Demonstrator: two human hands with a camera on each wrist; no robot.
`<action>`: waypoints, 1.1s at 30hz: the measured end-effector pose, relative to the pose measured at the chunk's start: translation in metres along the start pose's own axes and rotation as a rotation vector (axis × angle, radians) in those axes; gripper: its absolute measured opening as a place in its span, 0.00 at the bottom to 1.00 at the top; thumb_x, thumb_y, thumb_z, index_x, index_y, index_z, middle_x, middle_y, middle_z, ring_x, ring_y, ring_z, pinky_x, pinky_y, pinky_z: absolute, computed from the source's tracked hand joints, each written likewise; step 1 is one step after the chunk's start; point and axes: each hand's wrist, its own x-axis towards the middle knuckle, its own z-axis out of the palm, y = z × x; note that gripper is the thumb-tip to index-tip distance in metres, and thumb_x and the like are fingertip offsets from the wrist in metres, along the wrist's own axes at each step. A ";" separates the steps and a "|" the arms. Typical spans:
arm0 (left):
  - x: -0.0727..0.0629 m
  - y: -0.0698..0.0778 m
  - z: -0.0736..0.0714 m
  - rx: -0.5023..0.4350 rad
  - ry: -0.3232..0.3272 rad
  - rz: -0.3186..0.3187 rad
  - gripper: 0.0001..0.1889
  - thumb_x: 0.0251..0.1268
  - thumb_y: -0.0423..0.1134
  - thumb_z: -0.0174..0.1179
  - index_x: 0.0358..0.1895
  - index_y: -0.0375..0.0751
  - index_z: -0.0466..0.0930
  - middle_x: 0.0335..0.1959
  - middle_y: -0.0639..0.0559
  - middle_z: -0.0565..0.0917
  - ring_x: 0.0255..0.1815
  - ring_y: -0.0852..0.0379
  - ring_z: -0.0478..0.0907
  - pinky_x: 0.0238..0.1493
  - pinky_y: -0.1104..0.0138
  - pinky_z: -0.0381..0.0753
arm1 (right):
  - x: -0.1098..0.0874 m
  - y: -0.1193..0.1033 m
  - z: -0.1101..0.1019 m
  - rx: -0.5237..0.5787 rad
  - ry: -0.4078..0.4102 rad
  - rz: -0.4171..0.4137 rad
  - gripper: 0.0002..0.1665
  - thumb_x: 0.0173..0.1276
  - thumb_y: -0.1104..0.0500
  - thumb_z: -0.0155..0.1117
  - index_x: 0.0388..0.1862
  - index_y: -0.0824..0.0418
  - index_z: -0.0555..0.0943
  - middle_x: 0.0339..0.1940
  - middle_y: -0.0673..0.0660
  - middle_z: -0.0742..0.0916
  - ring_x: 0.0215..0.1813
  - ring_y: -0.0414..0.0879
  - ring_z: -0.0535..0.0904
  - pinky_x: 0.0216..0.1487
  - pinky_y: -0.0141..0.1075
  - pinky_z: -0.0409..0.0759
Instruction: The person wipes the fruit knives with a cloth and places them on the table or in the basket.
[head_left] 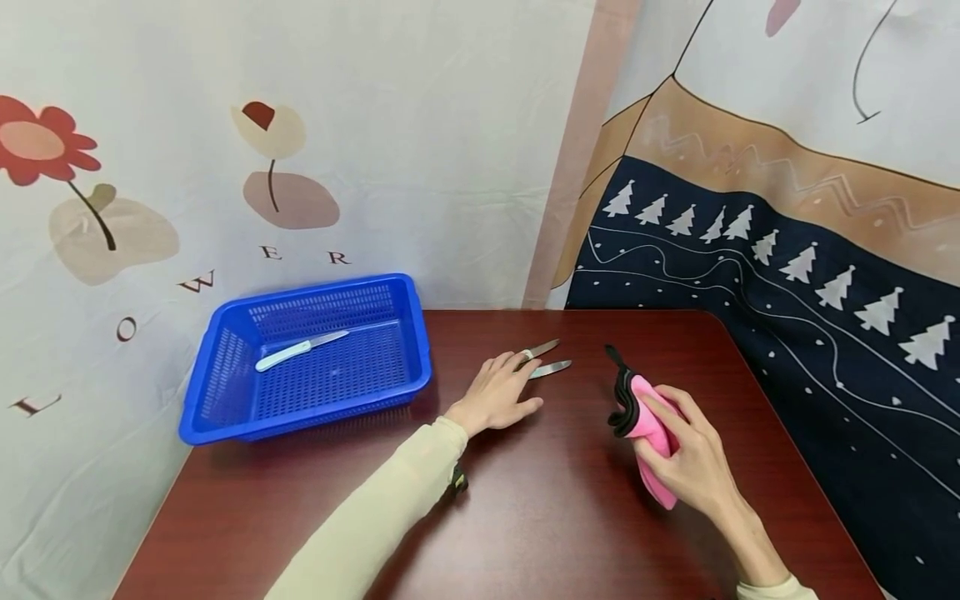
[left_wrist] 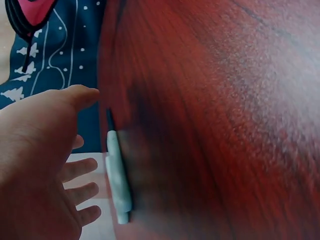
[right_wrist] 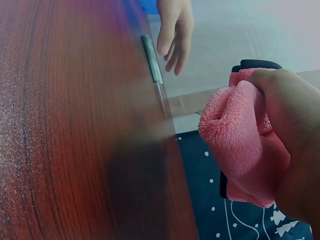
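My right hand [head_left: 693, 450] grips a folded pink cloth [head_left: 651, 425] with black edging, held above the right side of the table. In the right wrist view the cloth [right_wrist: 242, 140] looks fluffy and bunched in the fingers. My left hand [head_left: 497, 396] is spread over two small knives [head_left: 551, 369], palm down with fingers extended. Their blades point right in the head view, and the hand partly covers the handles. Pale green handles [left_wrist: 118, 180] lie side by side in the left wrist view, apart from the fingers.
A blue plastic basket [head_left: 418, 350] stands at the table's back left with a white-handled knife [head_left: 300, 350] inside. A small black and yellow-green item [head_left: 459, 479] is partly hidden beneath the left sleeve. Printed curtains [head_left: 450, 167] hang behind the dark red table [head_left: 555, 517].
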 end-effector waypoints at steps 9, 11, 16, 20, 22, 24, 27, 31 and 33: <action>0.006 0.003 0.011 0.064 -0.028 -0.019 0.35 0.87 0.56 0.61 0.86 0.44 0.69 0.87 0.43 0.73 0.88 0.40 0.67 0.86 0.43 0.69 | -0.001 -0.001 0.001 0.010 -0.002 0.004 0.38 0.52 0.68 0.84 0.67 0.60 0.90 0.63 0.62 0.87 0.55 0.42 0.79 0.43 0.23 0.79; 0.008 0.000 0.018 0.088 -0.003 -0.007 0.33 0.86 0.54 0.62 0.84 0.43 0.72 0.84 0.43 0.76 0.86 0.40 0.69 0.83 0.43 0.73 | -0.002 -0.001 0.001 0.014 -0.001 0.008 0.38 0.52 0.68 0.85 0.67 0.60 0.90 0.63 0.62 0.87 0.55 0.41 0.79 0.44 0.22 0.79; 0.020 -0.016 0.047 0.088 0.142 0.065 0.24 0.82 0.44 0.67 0.74 0.41 0.80 0.75 0.41 0.83 0.76 0.40 0.76 0.69 0.43 0.79 | -0.002 -0.001 0.000 0.021 -0.006 0.013 0.40 0.51 0.68 0.86 0.68 0.60 0.90 0.63 0.62 0.87 0.54 0.39 0.79 0.44 0.20 0.79; 0.031 -0.031 0.070 0.112 0.213 0.124 0.17 0.81 0.39 0.66 0.67 0.42 0.83 0.68 0.42 0.86 0.68 0.41 0.79 0.62 0.48 0.82 | -0.003 0.000 0.001 0.023 -0.007 0.005 0.40 0.51 0.68 0.86 0.68 0.60 0.90 0.63 0.62 0.87 0.54 0.40 0.79 0.44 0.21 0.79; 0.035 -0.037 0.079 0.158 0.227 0.145 0.15 0.80 0.38 0.66 0.64 0.44 0.83 0.65 0.45 0.87 0.64 0.43 0.81 0.58 0.52 0.83 | -0.003 0.001 0.001 0.023 -0.009 0.003 0.40 0.52 0.68 0.86 0.68 0.60 0.90 0.63 0.62 0.87 0.54 0.40 0.79 0.44 0.21 0.79; 0.038 -0.041 0.086 0.189 0.250 0.169 0.14 0.79 0.37 0.66 0.62 0.44 0.83 0.61 0.46 0.87 0.61 0.44 0.83 0.57 0.53 0.86 | -0.003 0.001 0.001 0.022 -0.012 0.005 0.40 0.52 0.68 0.86 0.68 0.60 0.90 0.63 0.62 0.87 0.55 0.40 0.79 0.45 0.21 0.80; 0.038 -0.043 0.090 0.193 0.269 0.191 0.12 0.77 0.35 0.67 0.59 0.44 0.84 0.57 0.47 0.87 0.57 0.44 0.85 0.60 0.53 0.89 | -0.003 0.001 0.002 0.022 -0.012 0.006 0.40 0.52 0.68 0.86 0.69 0.60 0.90 0.64 0.62 0.87 0.56 0.40 0.79 0.45 0.20 0.80; 0.035 -0.043 0.090 0.162 0.273 0.197 0.09 0.77 0.33 0.67 0.54 0.42 0.84 0.52 0.45 0.86 0.54 0.43 0.86 0.62 0.53 0.89 | -0.002 0.000 0.003 0.028 -0.010 0.006 0.40 0.52 0.69 0.85 0.68 0.60 0.90 0.64 0.62 0.87 0.55 0.40 0.79 0.45 0.20 0.80; 0.033 -0.043 0.089 0.155 0.266 0.192 0.07 0.76 0.34 0.68 0.52 0.41 0.85 0.50 0.44 0.86 0.52 0.43 0.86 0.59 0.52 0.89 | -0.002 0.000 0.003 0.029 -0.010 0.007 0.40 0.52 0.69 0.85 0.68 0.60 0.90 0.63 0.62 0.87 0.55 0.40 0.79 0.44 0.21 0.80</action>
